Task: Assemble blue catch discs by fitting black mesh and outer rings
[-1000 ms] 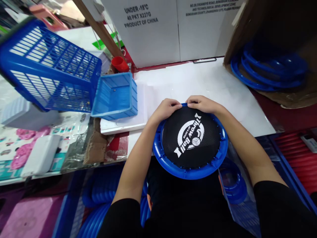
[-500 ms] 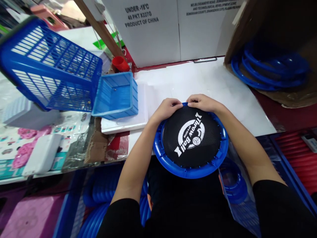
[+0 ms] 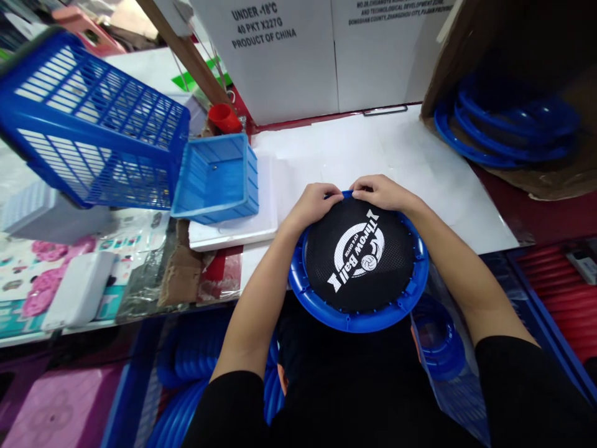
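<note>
While black mesh (image 3: 396,261) faces up, both hands (image 3: 318,203) (image 3: 383,191) (nearly meeting) pinch the far edge of the blue ring (image 3: 347,322).

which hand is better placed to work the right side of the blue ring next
Probably the right hand: it grips the far edge of the blue ring closer to that side; the left hand grips farther left.

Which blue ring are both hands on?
The ring framing the black Throw Ball mesh: left hand and right hand grip its far rim. Rings inside the brown carton are untouched.
</note>
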Demonstrator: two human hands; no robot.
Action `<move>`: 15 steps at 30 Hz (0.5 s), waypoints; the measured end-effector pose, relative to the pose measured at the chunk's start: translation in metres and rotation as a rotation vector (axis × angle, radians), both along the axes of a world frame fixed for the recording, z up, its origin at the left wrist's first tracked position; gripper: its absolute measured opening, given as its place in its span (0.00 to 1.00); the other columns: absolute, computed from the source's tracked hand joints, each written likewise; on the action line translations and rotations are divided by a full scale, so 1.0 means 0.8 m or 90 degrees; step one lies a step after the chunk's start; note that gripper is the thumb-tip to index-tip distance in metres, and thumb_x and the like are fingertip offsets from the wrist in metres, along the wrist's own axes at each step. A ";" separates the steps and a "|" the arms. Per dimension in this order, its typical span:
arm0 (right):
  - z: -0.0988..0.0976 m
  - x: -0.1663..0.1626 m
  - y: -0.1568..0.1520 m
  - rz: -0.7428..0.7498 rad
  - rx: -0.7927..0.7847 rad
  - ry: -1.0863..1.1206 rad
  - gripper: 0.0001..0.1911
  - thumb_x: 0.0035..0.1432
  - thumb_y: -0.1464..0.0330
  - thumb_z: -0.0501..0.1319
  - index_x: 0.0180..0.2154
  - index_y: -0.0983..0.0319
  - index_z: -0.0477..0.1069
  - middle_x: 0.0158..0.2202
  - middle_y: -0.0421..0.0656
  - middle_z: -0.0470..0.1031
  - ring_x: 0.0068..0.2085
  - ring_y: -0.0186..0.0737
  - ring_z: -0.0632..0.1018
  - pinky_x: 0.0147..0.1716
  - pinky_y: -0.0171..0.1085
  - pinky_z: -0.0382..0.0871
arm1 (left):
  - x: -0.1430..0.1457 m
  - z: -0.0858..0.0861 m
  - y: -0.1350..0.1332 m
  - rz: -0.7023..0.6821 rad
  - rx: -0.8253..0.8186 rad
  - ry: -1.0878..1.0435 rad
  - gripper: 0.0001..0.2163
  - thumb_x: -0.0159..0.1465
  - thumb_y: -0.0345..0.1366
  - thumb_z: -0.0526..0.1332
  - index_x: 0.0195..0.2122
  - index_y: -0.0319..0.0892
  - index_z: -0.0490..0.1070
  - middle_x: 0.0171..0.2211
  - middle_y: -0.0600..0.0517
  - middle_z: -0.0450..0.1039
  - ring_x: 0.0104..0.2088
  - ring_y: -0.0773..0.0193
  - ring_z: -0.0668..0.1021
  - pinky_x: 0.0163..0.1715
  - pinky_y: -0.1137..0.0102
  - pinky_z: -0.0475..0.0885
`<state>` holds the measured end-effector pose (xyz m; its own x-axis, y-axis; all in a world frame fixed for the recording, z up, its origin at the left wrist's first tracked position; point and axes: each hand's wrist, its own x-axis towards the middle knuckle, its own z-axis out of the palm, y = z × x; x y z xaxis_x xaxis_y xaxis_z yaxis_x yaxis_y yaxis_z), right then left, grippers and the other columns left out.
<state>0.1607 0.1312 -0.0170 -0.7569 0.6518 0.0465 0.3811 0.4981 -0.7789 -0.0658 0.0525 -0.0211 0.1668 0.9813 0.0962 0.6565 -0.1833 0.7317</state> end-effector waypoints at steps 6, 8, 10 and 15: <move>-0.005 0.001 0.001 0.016 0.009 -0.004 0.08 0.64 0.63 0.62 0.34 0.59 0.76 0.46 0.48 0.83 0.48 0.49 0.80 0.56 0.50 0.72 | 0.000 0.001 0.004 -0.030 -0.004 0.029 0.08 0.68 0.33 0.63 0.37 0.42 0.84 0.39 0.48 0.87 0.42 0.56 0.84 0.48 0.62 0.75; -0.006 0.001 0.002 0.015 0.031 -0.006 0.07 0.64 0.64 0.62 0.33 0.58 0.76 0.46 0.49 0.83 0.48 0.49 0.80 0.56 0.50 0.72 | 0.000 0.002 0.002 -0.039 -0.002 0.026 0.08 0.68 0.33 0.63 0.37 0.43 0.84 0.40 0.48 0.86 0.42 0.56 0.84 0.48 0.62 0.75; -0.006 0.001 0.002 0.014 0.058 -0.007 0.07 0.64 0.64 0.63 0.32 0.58 0.75 0.44 0.48 0.82 0.48 0.49 0.80 0.56 0.51 0.73 | -0.002 0.005 -0.002 -0.050 0.006 0.015 0.09 0.69 0.34 0.62 0.38 0.43 0.83 0.41 0.48 0.86 0.43 0.56 0.83 0.49 0.62 0.76; -0.006 0.004 0.000 0.008 0.084 -0.011 0.07 0.63 0.65 0.64 0.32 0.58 0.76 0.43 0.47 0.80 0.48 0.49 0.80 0.56 0.52 0.73 | -0.015 0.016 -0.016 -0.090 0.035 -0.011 0.08 0.70 0.36 0.62 0.43 0.44 0.82 0.45 0.48 0.85 0.47 0.57 0.83 0.50 0.62 0.77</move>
